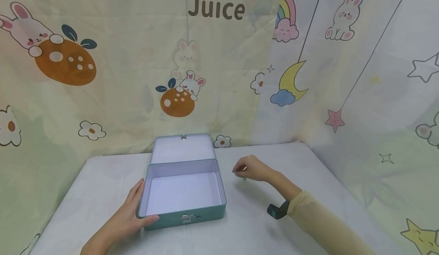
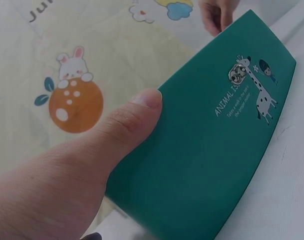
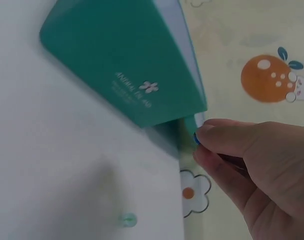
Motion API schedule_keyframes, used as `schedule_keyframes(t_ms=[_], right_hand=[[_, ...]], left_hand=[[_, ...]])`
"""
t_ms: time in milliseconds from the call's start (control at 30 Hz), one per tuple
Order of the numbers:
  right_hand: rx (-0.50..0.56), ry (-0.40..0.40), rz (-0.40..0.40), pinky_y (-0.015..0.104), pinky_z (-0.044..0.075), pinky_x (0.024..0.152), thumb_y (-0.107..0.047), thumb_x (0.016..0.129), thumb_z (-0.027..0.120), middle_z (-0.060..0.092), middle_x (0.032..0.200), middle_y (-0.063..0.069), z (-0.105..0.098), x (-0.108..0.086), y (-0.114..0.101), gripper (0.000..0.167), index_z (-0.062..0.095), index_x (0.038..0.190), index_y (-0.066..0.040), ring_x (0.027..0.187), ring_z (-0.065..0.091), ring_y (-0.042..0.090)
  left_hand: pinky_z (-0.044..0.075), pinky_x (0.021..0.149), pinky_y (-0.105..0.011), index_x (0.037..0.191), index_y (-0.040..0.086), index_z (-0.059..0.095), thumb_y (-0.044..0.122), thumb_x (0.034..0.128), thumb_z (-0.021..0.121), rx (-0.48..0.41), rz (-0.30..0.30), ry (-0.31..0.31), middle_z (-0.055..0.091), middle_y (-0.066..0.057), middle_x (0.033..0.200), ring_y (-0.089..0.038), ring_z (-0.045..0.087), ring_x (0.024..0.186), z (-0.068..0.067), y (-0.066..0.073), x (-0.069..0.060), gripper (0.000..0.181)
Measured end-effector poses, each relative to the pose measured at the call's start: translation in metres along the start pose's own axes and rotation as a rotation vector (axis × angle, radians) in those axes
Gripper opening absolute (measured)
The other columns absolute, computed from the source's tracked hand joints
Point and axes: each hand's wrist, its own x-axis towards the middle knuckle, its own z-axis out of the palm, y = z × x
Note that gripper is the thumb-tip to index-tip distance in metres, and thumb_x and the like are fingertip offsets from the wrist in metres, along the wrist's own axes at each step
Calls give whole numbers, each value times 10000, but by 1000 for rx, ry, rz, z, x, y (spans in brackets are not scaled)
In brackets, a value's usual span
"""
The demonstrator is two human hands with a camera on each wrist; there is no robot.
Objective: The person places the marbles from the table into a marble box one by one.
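A green tin box (image 1: 168, 223) with a white inside stands on the table, its hinged lid (image 1: 183, 150) tipped back. Nothing lies in the box. My left hand (image 1: 128, 213) holds its front left corner, thumb at the front rim and fingers along the left side. To the right of the box, my right hand (image 1: 252, 168) is raised above the table. Its thumb and fingertips pinch a small blue thing (image 3: 196, 139), mostly hidden, so its kind cannot be told. A small pale green, see-through piece (image 3: 128, 220) lies on the table below that hand.
The white table (image 1: 260, 232) reaches back to a patterned cloth (image 1: 127, 106) hanging behind it, with another cloth on the right. A metal clasp (image 1: 186, 218) sits on the box's front. A dark wrist device (image 1: 278, 210) hangs under the right forearm.
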Motion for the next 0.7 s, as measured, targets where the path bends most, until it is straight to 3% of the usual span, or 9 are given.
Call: schedule_keyframes(t_ms=[367,700], right_hand=[[-8,-33,-44,173,539,787,-126,885,662,681,952,-47,-19,27,-35,131,735,994,-133,897,655,73],[-48,-147,-120,134,516,788,-120,891,655,697,966,-43,-13,62,-63,146,737,1012,-114,910,649,36]], left_hand=[[276,996,-708,1521,19,24,511,721,766,13,25,26,48,-229,1560,-518,209,1367,1,0,3,1197],[276,994,-709,1519,11,27,503,722,770,8,21,15,49,-240,1557,-528,211,1361,0,0,2,1196]])
